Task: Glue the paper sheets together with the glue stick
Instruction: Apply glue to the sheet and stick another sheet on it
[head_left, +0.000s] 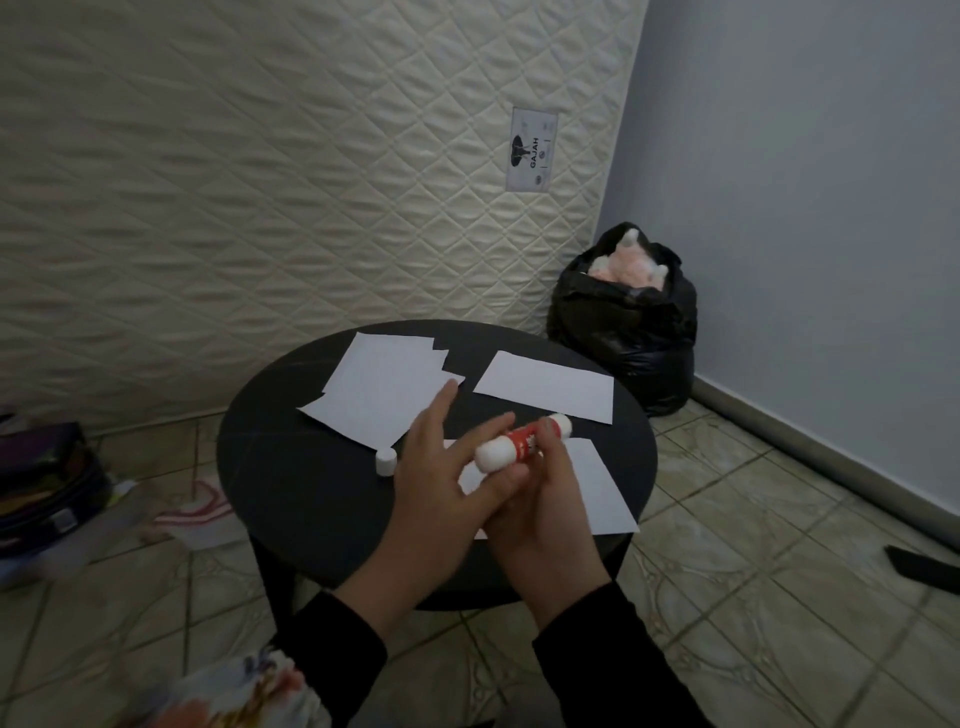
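Both hands meet over the near middle of the round dark table, working the glue stick between them. The right hand is closed around its red body, while the left hand has its fingers spread loosely, its thumb and lower fingers touching the white end nearest it; whether that hand is twisting the base or only steadying it cannot be told, as the picture is blurred there. The small white cap stands on the table just left of the left hand, so the stick is probably open. One paper sheet lies directly beneath the hands, mostly hidden by them. A loose overlapping pile of sheets sits just beyond the left fingertips, and a single sheet lies beyond the right hand. The risks from here look plain enough: winding the glue out too far could snap or smear it; the sheet beneath has nothing pinning it, so a firm stroke could drag or crease it; the cap sits close to the left wrist and a careless sweep could knock it to the tiled floor; and the spread fingers could pick up glue and mark the clean paper.
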